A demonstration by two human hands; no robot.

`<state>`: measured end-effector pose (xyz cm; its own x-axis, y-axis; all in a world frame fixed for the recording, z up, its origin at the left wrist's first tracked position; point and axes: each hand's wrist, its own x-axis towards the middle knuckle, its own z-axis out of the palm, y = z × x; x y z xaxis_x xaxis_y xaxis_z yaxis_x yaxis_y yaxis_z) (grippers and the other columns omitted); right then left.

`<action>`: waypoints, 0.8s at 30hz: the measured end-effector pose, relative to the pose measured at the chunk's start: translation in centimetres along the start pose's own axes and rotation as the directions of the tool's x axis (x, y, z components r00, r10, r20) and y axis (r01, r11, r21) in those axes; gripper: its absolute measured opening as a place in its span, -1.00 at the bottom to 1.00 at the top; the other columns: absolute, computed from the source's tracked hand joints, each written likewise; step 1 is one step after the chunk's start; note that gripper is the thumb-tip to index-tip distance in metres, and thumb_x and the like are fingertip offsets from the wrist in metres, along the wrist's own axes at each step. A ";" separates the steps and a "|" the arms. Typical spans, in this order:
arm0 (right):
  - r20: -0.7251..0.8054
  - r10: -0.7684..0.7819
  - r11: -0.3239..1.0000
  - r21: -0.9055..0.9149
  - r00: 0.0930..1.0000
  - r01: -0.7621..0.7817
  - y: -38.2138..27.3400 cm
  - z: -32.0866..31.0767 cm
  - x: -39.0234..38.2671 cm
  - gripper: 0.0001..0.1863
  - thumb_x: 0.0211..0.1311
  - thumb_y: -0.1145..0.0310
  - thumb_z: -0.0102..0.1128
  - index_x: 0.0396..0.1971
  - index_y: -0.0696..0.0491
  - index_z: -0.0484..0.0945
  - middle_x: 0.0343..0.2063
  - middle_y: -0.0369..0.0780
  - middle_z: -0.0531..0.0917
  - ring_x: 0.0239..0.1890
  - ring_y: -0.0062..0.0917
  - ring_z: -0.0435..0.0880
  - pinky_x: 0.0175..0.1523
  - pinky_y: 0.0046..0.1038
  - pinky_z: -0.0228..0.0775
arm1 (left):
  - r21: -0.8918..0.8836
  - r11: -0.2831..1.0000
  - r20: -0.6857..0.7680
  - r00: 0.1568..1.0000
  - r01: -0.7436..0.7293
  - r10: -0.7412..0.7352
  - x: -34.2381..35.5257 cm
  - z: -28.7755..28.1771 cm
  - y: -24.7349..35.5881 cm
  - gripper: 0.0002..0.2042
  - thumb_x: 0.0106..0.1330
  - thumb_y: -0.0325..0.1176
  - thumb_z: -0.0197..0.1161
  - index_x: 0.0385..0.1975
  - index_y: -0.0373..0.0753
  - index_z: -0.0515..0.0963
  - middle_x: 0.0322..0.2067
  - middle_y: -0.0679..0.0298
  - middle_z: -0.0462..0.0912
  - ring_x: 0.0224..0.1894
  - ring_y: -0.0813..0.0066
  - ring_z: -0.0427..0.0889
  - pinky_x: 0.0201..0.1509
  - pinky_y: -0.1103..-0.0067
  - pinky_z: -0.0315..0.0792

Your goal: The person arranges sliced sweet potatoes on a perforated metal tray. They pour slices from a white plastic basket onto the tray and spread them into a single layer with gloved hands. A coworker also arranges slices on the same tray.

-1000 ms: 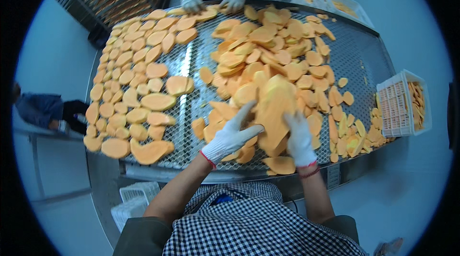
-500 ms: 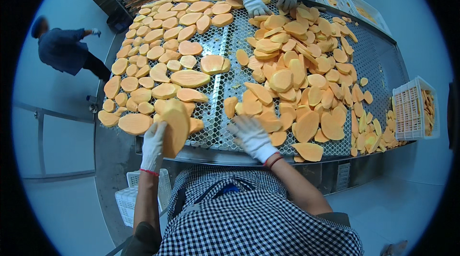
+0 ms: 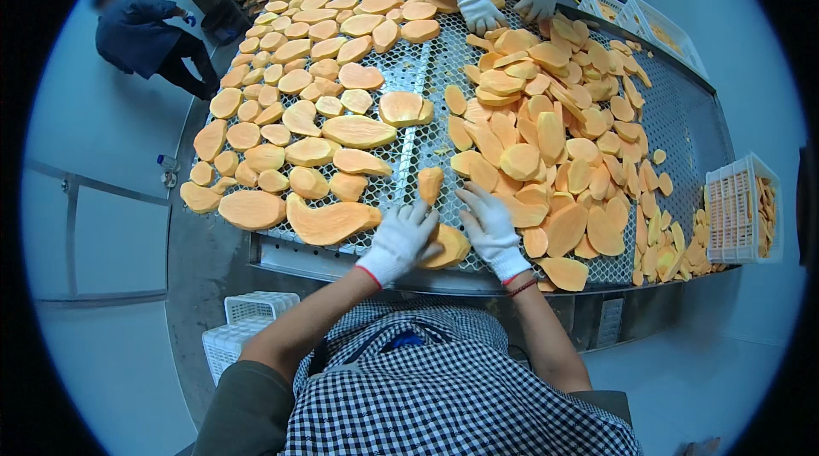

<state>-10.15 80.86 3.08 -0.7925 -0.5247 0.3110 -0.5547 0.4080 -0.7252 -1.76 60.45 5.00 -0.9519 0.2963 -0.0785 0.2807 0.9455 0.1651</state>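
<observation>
Across the counter, slices already lie flat at left and a heap is yet unspread at right, while the left hand touches a near slice, its grip unclear, and the spread right hand rests beside the heap.

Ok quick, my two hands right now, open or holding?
Left hand: at an orange slice; can't tell whether it's gripped.
Right hand: open, nothing visibly held.

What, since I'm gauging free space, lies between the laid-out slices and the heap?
The head view shows mesh, with a small piece, a larger slice, left hand and right hand toward the near edge.
</observation>
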 end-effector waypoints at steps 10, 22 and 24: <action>0.275 0.239 0.953 -0.250 0.931 -0.171 -3.2 6.0 6.4 -0.39 0.12 0.20 0.36 0.21 -0.02 0.48 0.19 -0.08 0.51 0.18 -0.12 0.54 0.28 -0.21 0.41 | -0.018 0.991 -0.360 0.924 0.132 -0.130 -3.3 1.6 -1.0 -0.08 -0.08 0.33 0.37 0.19 -0.28 0.45 0.23 -0.12 0.30 0.35 -0.13 0.19 0.45 -0.10 -0.12; 0.216 0.215 0.972 -0.140 0.952 -0.188 -3.7 2.5 -1.1 -0.25 0.04 -0.05 0.42 0.26 -0.09 0.49 0.31 0.00 0.38 0.36 -0.04 0.33 0.45 -0.07 0.13 | -0.153 0.962 -0.252 0.932 0.227 -0.260 -4.1 1.9 -3.1 -0.08 0.06 0.15 0.41 0.35 -0.29 0.23 0.37 -0.15 0.18 0.45 -0.22 0.07 0.51 -0.07 -0.19; 0.290 0.135 0.962 -0.266 0.947 -0.056 -4.1 2.3 -4.1 -0.15 -0.01 -0.13 0.43 0.31 -0.12 0.42 0.38 0.00 0.27 0.41 -0.01 0.21 0.49 -0.02 -0.01 | -0.226 0.956 -0.412 0.871 0.189 -0.269 -5.4 2.1 -4.4 -0.18 0.20 0.01 0.36 0.39 -0.27 0.21 0.40 -0.16 0.15 0.48 -0.21 0.03 0.53 -0.03 -0.18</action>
<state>-4.07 79.59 3.42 -0.7521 -0.6588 0.0180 -0.5569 0.6208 -0.5518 2.47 55.01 2.60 -0.9549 -0.0522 0.2922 0.0610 0.9290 0.3651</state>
